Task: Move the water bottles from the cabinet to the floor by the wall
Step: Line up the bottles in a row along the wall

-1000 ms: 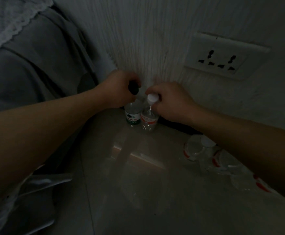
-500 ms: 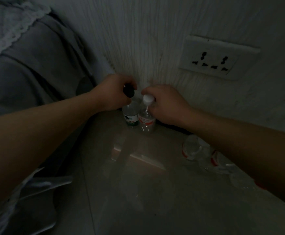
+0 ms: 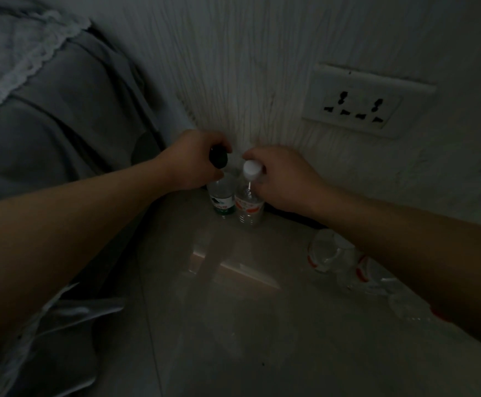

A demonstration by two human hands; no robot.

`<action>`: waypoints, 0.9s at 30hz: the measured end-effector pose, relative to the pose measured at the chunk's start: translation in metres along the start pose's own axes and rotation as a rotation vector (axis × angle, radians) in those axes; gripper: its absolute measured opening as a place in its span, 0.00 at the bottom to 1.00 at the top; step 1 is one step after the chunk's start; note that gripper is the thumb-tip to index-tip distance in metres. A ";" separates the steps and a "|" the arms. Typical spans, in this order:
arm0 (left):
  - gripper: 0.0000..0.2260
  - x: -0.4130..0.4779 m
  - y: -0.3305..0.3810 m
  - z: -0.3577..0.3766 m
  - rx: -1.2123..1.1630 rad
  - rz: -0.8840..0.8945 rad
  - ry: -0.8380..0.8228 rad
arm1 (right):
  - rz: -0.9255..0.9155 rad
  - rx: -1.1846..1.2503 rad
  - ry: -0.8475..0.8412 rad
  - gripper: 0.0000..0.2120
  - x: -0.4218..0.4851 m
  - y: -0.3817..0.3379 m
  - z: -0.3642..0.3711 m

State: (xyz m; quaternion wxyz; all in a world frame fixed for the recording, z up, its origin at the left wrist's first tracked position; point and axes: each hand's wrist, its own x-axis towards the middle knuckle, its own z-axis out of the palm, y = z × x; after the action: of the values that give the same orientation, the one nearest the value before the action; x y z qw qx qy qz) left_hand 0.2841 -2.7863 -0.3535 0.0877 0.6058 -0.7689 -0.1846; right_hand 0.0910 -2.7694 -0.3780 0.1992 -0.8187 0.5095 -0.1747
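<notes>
Head view shows you both bottles upright at the floor's (image 3: 233, 325) far edge, right against the wall (image 3: 248, 81), close to the corner where the grey cloth (image 3: 62, 116) hangs down. Your left hand (image 3: 193, 163) has its fingers curled round the dark cap (image 3: 218, 157) of the green bottle (image 3: 220, 200). Your right hand (image 3: 286, 179) pinches the red bottle (image 3: 249, 209) at the neck, just under its white cap (image 3: 252, 169). The two bottles stand side by side, touching or nearly so. In this dim light you cannot tell for certain that both bases sit flat on the tile.

You are at the set-down, and most of the placing looks done.

- Before letting go, press each bottle down lightly and feel for a firm, level seat. The tile looks glossy and a tilted base could skate.
- Loosen one hand at a time, so a wobble in one bottle does not knock its neighbour.
- Lift your fingers straight up off the caps, not sideways. A top grip gives a lot of leverage to tip a tall, narrow bottle.
- As you draw the right arm back, mind the loose bottles (image 3: 329, 252) lying along the wall edge beneath it, below the socket (image 3: 362, 101).
</notes>
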 end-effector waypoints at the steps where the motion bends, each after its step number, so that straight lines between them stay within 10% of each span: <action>1: 0.23 -0.001 0.001 0.000 0.001 0.000 0.001 | 0.000 0.002 -0.001 0.17 -0.001 0.000 0.000; 27: 0.25 -0.033 0.106 -0.019 0.017 0.239 0.138 | -0.016 -0.057 -0.022 0.28 -0.085 0.032 -0.094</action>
State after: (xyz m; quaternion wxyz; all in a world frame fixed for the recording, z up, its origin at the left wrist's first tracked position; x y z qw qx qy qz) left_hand 0.2035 -2.7368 -0.2921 0.1567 0.5218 -0.8293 -0.1239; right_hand -0.0152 -2.7192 -0.3209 0.1799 -0.8300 0.5054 -0.1527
